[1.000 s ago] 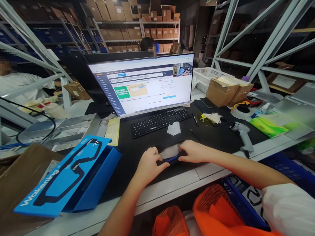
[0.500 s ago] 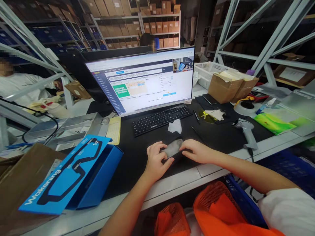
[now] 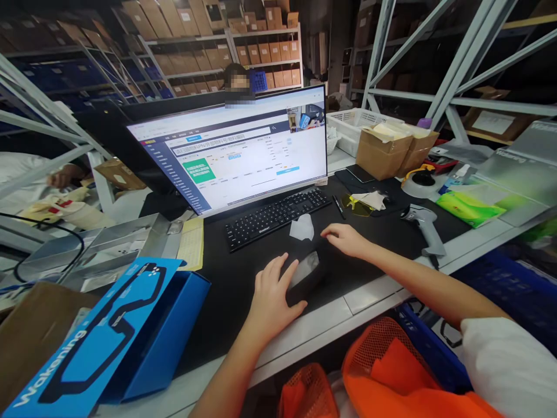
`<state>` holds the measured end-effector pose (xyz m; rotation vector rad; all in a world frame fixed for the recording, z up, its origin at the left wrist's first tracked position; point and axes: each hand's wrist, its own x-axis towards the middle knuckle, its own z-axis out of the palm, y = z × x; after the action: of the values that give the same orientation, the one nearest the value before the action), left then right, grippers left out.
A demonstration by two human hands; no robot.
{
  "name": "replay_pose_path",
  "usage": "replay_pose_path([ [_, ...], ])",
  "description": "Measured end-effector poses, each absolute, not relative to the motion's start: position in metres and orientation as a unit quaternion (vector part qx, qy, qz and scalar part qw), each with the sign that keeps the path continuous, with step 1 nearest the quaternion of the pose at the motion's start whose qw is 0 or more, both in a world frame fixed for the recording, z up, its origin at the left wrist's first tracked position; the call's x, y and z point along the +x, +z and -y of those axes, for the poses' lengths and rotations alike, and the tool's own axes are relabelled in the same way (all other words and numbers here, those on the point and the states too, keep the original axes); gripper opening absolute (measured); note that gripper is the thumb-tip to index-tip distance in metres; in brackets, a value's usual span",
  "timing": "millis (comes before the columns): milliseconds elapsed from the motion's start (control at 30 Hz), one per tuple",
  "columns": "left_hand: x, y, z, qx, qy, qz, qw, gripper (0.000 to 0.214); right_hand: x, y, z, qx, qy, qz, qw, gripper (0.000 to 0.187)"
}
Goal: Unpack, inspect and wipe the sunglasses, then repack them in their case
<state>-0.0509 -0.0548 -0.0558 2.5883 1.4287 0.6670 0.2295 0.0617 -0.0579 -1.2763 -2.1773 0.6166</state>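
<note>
My left hand (image 3: 272, 290) lies on the black desk mat (image 3: 243, 273), its fingers and thumb round a small black case with a grey cloth (image 3: 304, 268) over it. My right hand (image 3: 346, 238) hovers just to the right of the case, fingers loosely spread and holding nothing. A small white wipe (image 3: 301, 227) lies between the hands and the black keyboard (image 3: 274, 216). At the lower left an open blue box (image 3: 126, 331) marked "Wakening" rests with its lid turned back.
A monitor (image 3: 235, 151) stands behind the keyboard. To the right lie a barcode scanner (image 3: 424, 229), yellow glasses (image 3: 363, 203), cardboard boxes (image 3: 391, 151) and a green packet (image 3: 470, 209). Orange mesh bags (image 3: 383, 371) hang below the desk edge. Another person's hand shows at far left.
My right hand has let go of the case and lifted away toward the keyboard. My left hand stays on the case. The view has shifted a little to the right.
</note>
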Motion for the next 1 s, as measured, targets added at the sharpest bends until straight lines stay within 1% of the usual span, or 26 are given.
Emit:
replay_pose_path([
  [33,-0.051,-0.055,0.055,0.854,0.223,-0.466,0.055,0.085,0.226,-0.056,-0.073,-0.489,0.197,0.810,0.257,0.028],
  [133,-0.051,-0.054,0.054,0.857,0.246,-0.451,0.044,0.074,0.207,-0.055,-0.103,-0.516,0.134,0.822,0.202,0.040],
  [167,-0.051,-0.053,0.054,0.858,0.250,-0.447,0.040,0.071,0.199,-0.055,-0.111,-0.524,0.125,0.821,0.192,0.041],
  [233,-0.052,-0.051,0.054,0.858,0.249,-0.448,0.037,0.068,0.183,-0.059,-0.121,-0.540,0.117,0.812,0.189,0.036],
  [367,-0.056,-0.049,0.054,0.855,0.232,-0.461,0.045,0.070,0.164,-0.064,-0.126,-0.549,0.115,0.803,0.203,0.009],
  [400,-0.057,-0.050,0.054,0.854,0.236,-0.461,0.048,0.071,0.163,-0.062,-0.127,-0.548,0.119,0.801,0.210,0.006],
  [467,-0.059,-0.052,0.051,0.847,0.258,-0.460,0.063,0.066,0.165,-0.053,-0.129,-0.540,0.129,0.798,0.233,0.010],
  [600,-0.057,-0.049,0.032,0.799,0.340,-0.482,0.113,0.050,0.172,-0.018,-0.132,-0.500,0.162,0.804,0.277,0.013],
  [667,-0.053,-0.042,0.012,0.761,0.388,-0.503,0.134,0.052,0.171,0.001,-0.127,-0.459,0.208,0.802,0.321,0.013],
  [767,-0.043,-0.027,-0.024,0.679,0.481,-0.517,0.198,0.062,0.163,0.019,-0.109,-0.344,0.346,0.779,0.394,0.013],
  [800,-0.038,-0.022,-0.035,0.651,0.511,-0.507,0.243,0.062,0.159,0.022,-0.102,-0.303,0.392,0.771,0.401,0.014],
  [867,-0.026,-0.013,-0.051,0.595,0.551,-0.472,0.345,0.051,0.155,0.025,-0.091,-0.251,0.443,0.765,0.394,0.019],
  [933,-0.015,-0.008,-0.060,0.543,0.579,-0.448,0.412,0.041,0.160,0.025,-0.088,-0.244,0.440,0.770,0.392,0.025],
  [1000,-0.007,-0.006,-0.063,0.499,0.606,-0.443,0.434,0.037,0.179,0.023,-0.094,-0.284,0.391,0.778,0.403,0.028],
])
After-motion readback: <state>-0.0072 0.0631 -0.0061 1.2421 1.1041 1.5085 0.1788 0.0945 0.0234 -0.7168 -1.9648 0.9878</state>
